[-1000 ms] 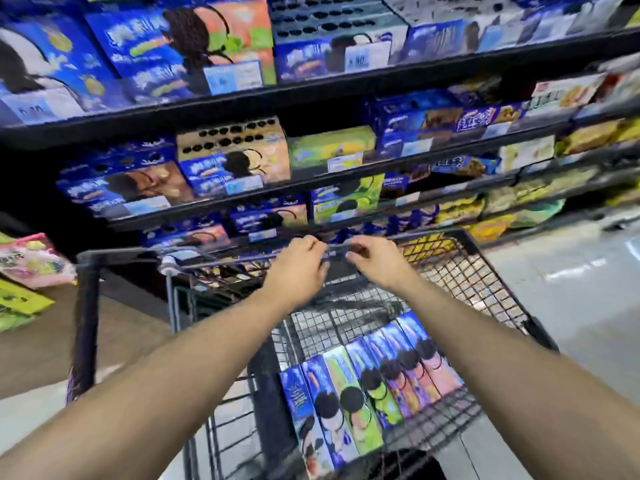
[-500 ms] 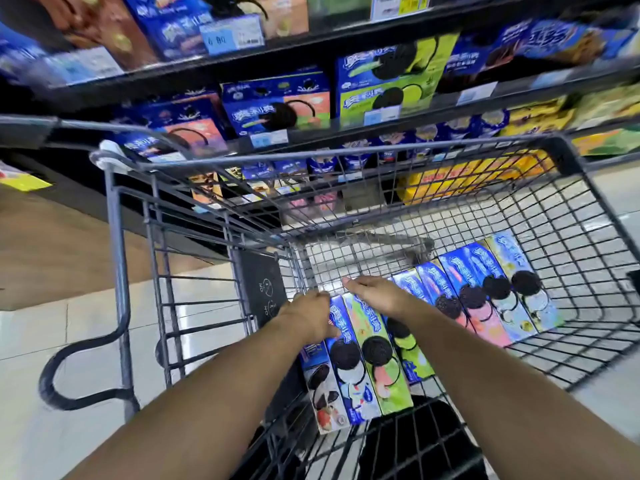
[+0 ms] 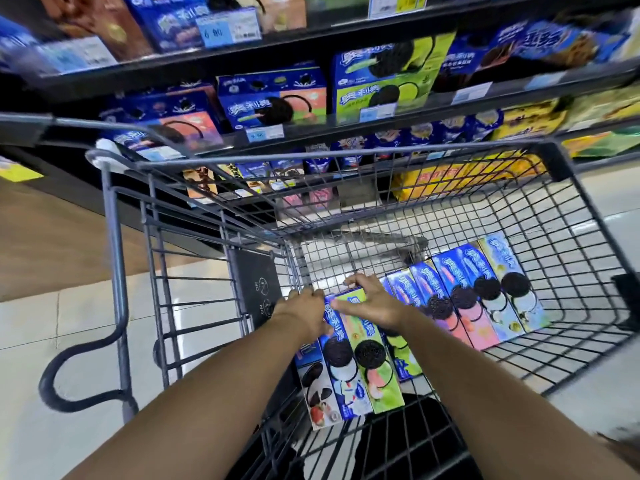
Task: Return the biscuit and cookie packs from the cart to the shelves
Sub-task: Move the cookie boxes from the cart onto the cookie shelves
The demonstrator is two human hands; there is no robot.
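A shop aisle fills the upper frame, its shelves [image 3: 311,131] stocked with blue cookie boxes, and pale floor tiles [image 3: 69,341] show at lower left. The wire cart [image 3: 346,154] sits centre frame, just below the shelves. A row of cookie packs lies flat side by side on its floor, each long axis running from the bottom of the frame up toward the shelves. Both hands sit at the upper ends of the packs at the left of the row. The right hand [image 3: 374,303] has its grip on the green pack [image 3: 375,372], fingers hooked over the far end and thumb across the face. The left hand [image 3: 304,315] curls against the far end of the blue pack [image 3: 341,372] just beside it; whether that grip has closed on the pack I cannot tell. The other packs [image 3: 485,299] lie to the right, apart from both hands. Lifting likely means raising these far ends first, straight up toward the shelves.
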